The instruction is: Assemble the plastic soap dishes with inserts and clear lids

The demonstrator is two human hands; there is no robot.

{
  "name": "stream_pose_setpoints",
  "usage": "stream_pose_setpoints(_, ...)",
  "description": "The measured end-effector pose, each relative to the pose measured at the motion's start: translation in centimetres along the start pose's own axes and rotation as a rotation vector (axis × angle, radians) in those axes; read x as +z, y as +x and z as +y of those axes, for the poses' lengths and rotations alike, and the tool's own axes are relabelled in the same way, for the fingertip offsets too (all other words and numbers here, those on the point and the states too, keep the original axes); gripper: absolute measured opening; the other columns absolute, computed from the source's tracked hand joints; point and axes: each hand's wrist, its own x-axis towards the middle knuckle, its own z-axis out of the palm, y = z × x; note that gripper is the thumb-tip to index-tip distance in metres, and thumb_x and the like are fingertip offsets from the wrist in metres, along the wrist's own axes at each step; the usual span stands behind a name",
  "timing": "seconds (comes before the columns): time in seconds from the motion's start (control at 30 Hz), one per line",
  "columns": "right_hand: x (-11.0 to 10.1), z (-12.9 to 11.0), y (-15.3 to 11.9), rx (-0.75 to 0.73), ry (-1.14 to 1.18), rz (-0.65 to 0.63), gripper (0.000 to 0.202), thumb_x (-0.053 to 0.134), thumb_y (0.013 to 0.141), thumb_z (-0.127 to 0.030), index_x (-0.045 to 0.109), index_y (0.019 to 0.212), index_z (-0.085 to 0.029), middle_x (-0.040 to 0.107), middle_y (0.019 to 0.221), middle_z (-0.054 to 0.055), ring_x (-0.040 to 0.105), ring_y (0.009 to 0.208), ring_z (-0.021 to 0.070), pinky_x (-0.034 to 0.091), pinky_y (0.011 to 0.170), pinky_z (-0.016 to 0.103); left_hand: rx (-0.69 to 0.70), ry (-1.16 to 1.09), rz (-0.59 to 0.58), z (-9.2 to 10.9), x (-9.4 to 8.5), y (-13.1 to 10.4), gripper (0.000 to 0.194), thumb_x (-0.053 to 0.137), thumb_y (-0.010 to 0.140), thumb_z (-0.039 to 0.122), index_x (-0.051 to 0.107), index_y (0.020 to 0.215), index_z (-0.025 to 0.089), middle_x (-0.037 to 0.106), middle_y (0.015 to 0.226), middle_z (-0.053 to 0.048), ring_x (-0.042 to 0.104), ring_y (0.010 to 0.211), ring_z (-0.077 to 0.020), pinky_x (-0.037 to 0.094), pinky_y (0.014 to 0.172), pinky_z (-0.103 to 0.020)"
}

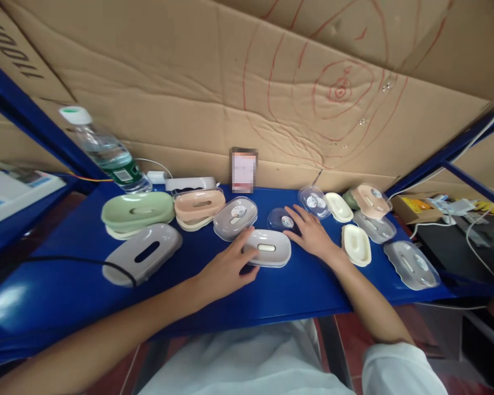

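Note:
My left hand [230, 260] is closed round the left end of a pale grey oval soap dish [279, 253], its thumb on the near side and fingers on the far side. The dish has a slot in its middle and rests on or just above the blue table. A little beyond it, my right hand [310, 233] pinches the right edge of a clear plastic lid [276, 219] bearing a round sticker. Just left of that lid lies a grey dish under a clear cover [235, 219].
To the left are a green dish [138, 211], a pink dish [200, 206] and a larger grey dish [160, 247]. Cream dishes [357, 245] and clear lids [411, 266] lie to the right. A water bottle [111, 156] leans near the cardboard wall [168, 82]. A black cable [74, 259] crosses the left side.

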Motion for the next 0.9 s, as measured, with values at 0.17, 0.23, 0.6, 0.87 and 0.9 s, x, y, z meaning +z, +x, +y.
stream_pose_setpoints(0.17, 0.2, 0.3, -0.3, -0.058, 0.046, -0.148, 0.065, 0.046, 0.112, -0.055, 0.034, 0.172, -0.032, 0.034, 0.177, 0.017, 0.035, 0.164, 0.0365, 0.039, 0.126, 0.065, -0.069, -0.093, -0.043, -0.2, 0.4, -0.3, 0.019, 0.066, 0.102, 0.033, 0.074, 0.115, 0.022, 0.043, 0.172, -0.014, 0.054, 0.152, -0.0316, 0.049, 0.124, -0.044)
stream_pose_setpoints(0.23, 0.2, 0.9, -0.5, -0.067, 0.060, -0.173, 0.065, 0.046, 0.112, -0.055, 0.033, 0.172, -0.033, 0.030, 0.179, 0.016, 0.031, 0.166, 0.0361, 0.035, 0.128, 0.066, -0.069, -0.103, -0.050, -0.3, 0.5, -0.4, 0.021, 0.067, 0.101, 0.033, 0.074, 0.117, 0.021, 0.043, 0.172, -0.016, 0.050, 0.155, -0.0330, 0.047, 0.126, -0.047)
stream_pose_setpoints(0.6, -2.8, 1.1, -1.3, -0.175, 0.144, 0.025, 0.073, 0.067, 0.103, -0.053, 0.039, 0.168, -0.034, 0.047, 0.171, 0.012, 0.046, 0.158, 0.0362, 0.042, 0.128, 0.062, -0.186, -0.263, -0.068, 0.4, 0.2, -0.2, 0.083, 0.077, 0.094, 0.029, 0.035, 0.166, 0.024, 0.041, 0.172, -0.019, 0.041, 0.161, -0.0336, 0.041, 0.131, -0.053)
stream_pose_setpoints(0.87, -2.2, -4.8, -2.7, -0.355, 0.206, -0.192, 0.074, 0.077, 0.098, -0.048, 0.045, 0.162, -0.031, 0.045, 0.169, 0.016, 0.048, 0.156, 0.0359, 0.048, 0.124, 0.058, -0.206, -0.469, -0.003, -1.0, 1.5, -0.4, 0.109, 0.084, 0.087, 0.025, 0.016, 0.173, 0.029, 0.038, 0.174, -0.018, 0.041, 0.160, -0.0363, 0.040, 0.130, -0.059)
stream_pose_setpoints(0.9, -1.9, -5.1, -2.6, -0.357, 0.226, -0.187, 0.075, 0.077, 0.097, -0.047, 0.044, 0.162, -0.031, 0.045, 0.168, 0.017, 0.047, 0.156, 0.0359, 0.048, 0.124, 0.057, -0.200, -0.473, -0.007, -1.2, 1.5, -0.3, 0.108, 0.084, 0.088, 0.026, 0.017, 0.173, 0.029, 0.039, 0.173, -0.018, 0.042, 0.160, -0.0366, 0.040, 0.130, -0.060)
